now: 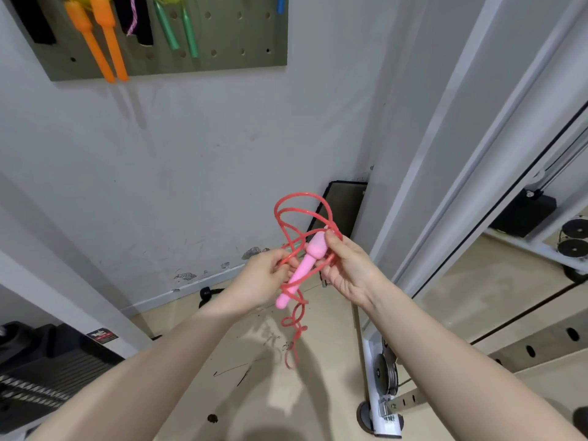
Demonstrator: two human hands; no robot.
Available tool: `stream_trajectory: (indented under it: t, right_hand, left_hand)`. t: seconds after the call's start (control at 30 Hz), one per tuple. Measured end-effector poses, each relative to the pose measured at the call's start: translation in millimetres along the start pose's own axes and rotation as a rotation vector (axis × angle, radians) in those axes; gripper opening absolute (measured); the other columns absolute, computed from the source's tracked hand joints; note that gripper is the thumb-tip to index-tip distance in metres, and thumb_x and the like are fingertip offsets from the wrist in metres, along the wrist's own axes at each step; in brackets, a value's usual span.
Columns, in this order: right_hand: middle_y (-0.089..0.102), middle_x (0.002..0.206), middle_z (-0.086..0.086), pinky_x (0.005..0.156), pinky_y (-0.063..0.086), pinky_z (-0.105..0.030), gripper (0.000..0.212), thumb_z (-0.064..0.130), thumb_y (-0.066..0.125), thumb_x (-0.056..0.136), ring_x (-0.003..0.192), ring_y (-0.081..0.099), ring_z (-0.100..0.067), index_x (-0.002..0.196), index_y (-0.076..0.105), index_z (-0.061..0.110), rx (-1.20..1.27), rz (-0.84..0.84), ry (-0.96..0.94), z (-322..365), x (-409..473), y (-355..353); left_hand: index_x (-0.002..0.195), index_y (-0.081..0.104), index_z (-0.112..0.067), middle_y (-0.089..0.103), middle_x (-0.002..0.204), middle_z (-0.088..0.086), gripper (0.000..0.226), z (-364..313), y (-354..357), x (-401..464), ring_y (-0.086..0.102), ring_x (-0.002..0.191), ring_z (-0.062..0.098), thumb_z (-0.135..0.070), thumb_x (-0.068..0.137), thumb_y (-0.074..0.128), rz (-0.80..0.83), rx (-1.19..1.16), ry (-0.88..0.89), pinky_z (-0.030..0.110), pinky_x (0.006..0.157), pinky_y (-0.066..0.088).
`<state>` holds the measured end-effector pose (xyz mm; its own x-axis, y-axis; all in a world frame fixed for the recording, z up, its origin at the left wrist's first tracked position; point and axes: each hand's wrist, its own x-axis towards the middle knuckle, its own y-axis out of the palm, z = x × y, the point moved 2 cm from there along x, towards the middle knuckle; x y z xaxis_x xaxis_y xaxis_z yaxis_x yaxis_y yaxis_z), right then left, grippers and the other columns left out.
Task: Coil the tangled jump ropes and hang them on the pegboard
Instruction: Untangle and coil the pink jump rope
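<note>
A red jump rope (294,214) loops in loose coils above and between my hands, with a curly tail (296,326) hanging below. Its pink handle (302,268) slants down between the hands. My left hand (257,281) pinches the red cord beside the handle. My right hand (346,265) grips the handle's thick upper end together with some cord. The grey-green pegboard (222,36) hangs on the wall at the upper left, carrying ropes with orange handles (101,43) and green handles (181,30).
A black treadmill (41,370) stands at the lower left. A white weight machine frame (477,186) with plates (386,374) rises on the right. A dark panel (343,205) leans in the corner. A small black object (206,294) lies on the floor by the skirting.
</note>
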<state>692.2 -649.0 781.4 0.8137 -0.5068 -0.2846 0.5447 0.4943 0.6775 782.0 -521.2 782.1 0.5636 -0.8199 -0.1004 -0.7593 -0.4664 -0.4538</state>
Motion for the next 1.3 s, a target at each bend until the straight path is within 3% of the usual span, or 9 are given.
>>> stream_trajectory:
  t: [0.23, 0.37, 0.43, 0.53, 0.67, 0.77, 0.9, 1.17, 1.3]
  right_hand:
    - [0.060, 0.086, -0.018, 0.079, 0.054, -0.040, 0.013, 0.008, 0.046, 0.095, 0.072, 0.065, -0.024, 0.083, 0.051, 0.005, 0.169, -0.095, -0.085, 20.8, 2.5, -14.6]
    - [0.059, 0.081, -0.017, 0.072, 0.057, -0.039, 0.015, 0.005, 0.042, 0.096, 0.069, 0.066, -0.025, 0.084, 0.052, 0.009, 0.038, -0.006, -0.034, 14.6, -3.0, -7.2]
    - [0.061, 0.080, -0.013, 0.071, 0.057, -0.038, 0.017, 0.003, 0.041, 0.096, 0.071, 0.067, -0.024, 0.089, 0.055, 0.010, 0.015, -0.010, 0.025, 12.6, -1.7, -6.5]
    - [0.067, 0.076, -0.010, 0.071, 0.057, -0.037, 0.023, -0.004, 0.038, 0.094, 0.072, 0.069, -0.021, 0.094, 0.059, 0.005, -0.063, 0.058, 0.093, 7.8, -1.4, -5.7]
    - [0.064, 0.097, -0.020, 0.073, 0.059, -0.037, 0.031, -0.012, 0.034, 0.092, 0.080, 0.069, -0.026, 0.114, 0.053, -0.003, -0.261, 0.186, 0.160, -1.7, -6.6, -8.1]
    - [0.063, 0.097, -0.016, 0.074, 0.059, -0.035, 0.026, -0.013, 0.038, 0.092, 0.081, 0.067, -0.022, 0.103, 0.054, 0.003, -0.400, 0.229, 0.156, -1.0, -10.0, -15.4]
    - [0.071, 0.086, 0.005, 0.064, 0.056, -0.029, 0.032, -0.019, 0.044, 0.086, 0.073, 0.067, -0.010, 0.096, 0.054, 0.009, -0.716, 0.276, 0.118, 3.0, -15.4, -14.0]
    - [0.057, 0.083, -0.005, 0.065, 0.049, -0.030, 0.035, -0.015, 0.047, 0.084, 0.074, 0.057, -0.014, 0.091, 0.051, 0.019, -1.002, 0.229, -0.001, 2.3, -17.7, -10.2]
    - [0.053, 0.075, 0.005, 0.053, 0.047, -0.018, 0.037, -0.011, 0.044, 0.089, 0.058, 0.053, -0.002, 0.089, 0.048, 0.026, -1.081, 0.250, -0.042, -0.6, -22.3, -3.0]
  left_hand:
    - [0.092, 0.051, -0.013, 0.058, 0.086, 0.007, 0.029, 48.4, -19.2, 2.0, 0.053, 0.071, 0.017, 0.008, 0.086, 0.032, -0.052, 0.321, -0.136, 0.014, 0.054, 0.039]
    - [0.131, 0.041, -0.004, 0.051, 0.125, 0.014, 0.046, 43.2, -15.2, 8.0, 0.049, 0.116, 0.026, -0.008, 0.087, 0.053, -0.080, 0.469, -0.206, 0.028, 0.093, 0.038]
    - [0.127, 0.045, -0.008, 0.053, 0.115, 0.007, 0.041, 15.8, -9.7, 6.2, 0.051, 0.106, 0.017, -0.010, 0.087, 0.055, -0.163, 0.160, -0.074, 0.020, 0.088, 0.038]
    - [0.103, 0.052, -0.018, 0.061, 0.092, -0.003, 0.009, -17.5, 5.1, 0.8, 0.060, 0.082, 0.007, -0.020, 0.097, 0.046, 0.025, -0.326, -0.103, 0.018, 0.077, 0.046]
    - [0.091, 0.060, -0.020, 0.067, 0.082, -0.005, 0.006, -19.2, 17.1, -0.1, 0.064, 0.075, 0.003, -0.017, 0.093, 0.056, 0.172, -0.327, -0.028, 0.020, 0.072, 0.048]
    - [0.088, 0.059, -0.013, 0.059, 0.062, -0.009, 0.007, -13.9, 19.1, -3.1, 0.053, 0.061, 0.012, -0.018, 0.091, 0.055, 0.238, -0.314, -0.098, 0.030, 0.062, 0.041]
    - [0.109, 0.050, -0.012, 0.064, 0.074, 0.004, 0.029, -11.6, 26.5, -3.9, 0.058, 0.053, 0.012, -0.015, 0.081, 0.046, 0.165, -0.301, -0.157, 0.031, 0.059, 0.043]
    - [0.079, 0.053, -0.019, 0.067, 0.072, 0.015, 0.010, -25.6, 32.0, 3.1, 0.062, 0.056, 0.026, -0.022, 0.089, 0.053, 0.048, -0.125, -0.157, 0.031, 0.052, 0.050]
    - [0.126, 0.048, -0.017, 0.067, 0.095, 0.014, 0.047, -28.6, 27.0, 9.1, 0.055, 0.062, 0.014, 0.001, 0.083, 0.047, -0.048, 0.036, -0.049, 0.018, 0.055, 0.043]
